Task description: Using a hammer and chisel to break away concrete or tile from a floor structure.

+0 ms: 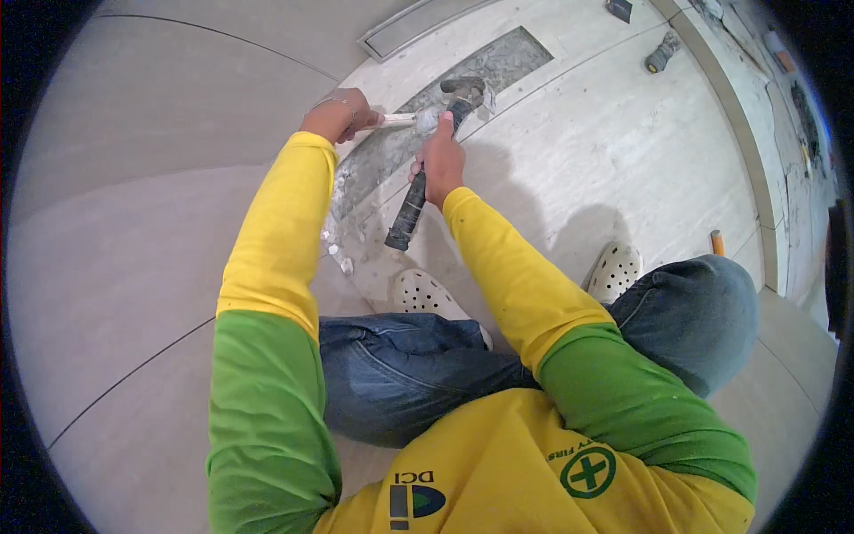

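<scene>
My left hand [343, 115] grips a slim pale-handled tool [399, 121], its far end meeting a whitish lump [429, 120]; what kind of tool it is I cannot tell. My right hand [440, 159] is closed around a hammer's black, tape-wrapped handle [408, 212]. The dusty hammer head [465, 88] points away from me and looks like a claw type. Both hands are over a long rectangular grey recess [514, 57] with a rough surface, bordered by pale tile. The lump sits close beside the hammer, and whether they touch is unclear.
White broken chips [345, 265] lie near the recess's near end. A metal-framed rectangular fitting [420, 27] is beyond it. A dark cylindrical tool, perhaps a flashlight [659, 59], lies far right. An orange-handled object [717, 242] is by my knee, inside a raised tile edge [747, 143].
</scene>
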`<act>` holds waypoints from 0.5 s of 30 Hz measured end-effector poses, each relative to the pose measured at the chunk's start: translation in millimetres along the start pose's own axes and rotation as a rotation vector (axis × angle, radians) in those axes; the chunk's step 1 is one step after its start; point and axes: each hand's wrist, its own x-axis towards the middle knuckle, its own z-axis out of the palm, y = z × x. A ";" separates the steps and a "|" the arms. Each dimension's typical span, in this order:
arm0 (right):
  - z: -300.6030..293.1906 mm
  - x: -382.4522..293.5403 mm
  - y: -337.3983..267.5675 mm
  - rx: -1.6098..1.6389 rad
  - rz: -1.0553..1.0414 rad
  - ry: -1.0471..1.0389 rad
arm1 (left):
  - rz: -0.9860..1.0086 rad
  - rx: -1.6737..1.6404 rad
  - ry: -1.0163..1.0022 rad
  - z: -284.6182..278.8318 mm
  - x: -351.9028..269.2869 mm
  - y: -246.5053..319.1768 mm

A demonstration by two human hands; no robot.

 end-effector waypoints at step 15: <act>1.1 2.6 10.3 -0.067 0.012 0.010 | -0.043 0.024 0.029 2.1 -5.7 -2.3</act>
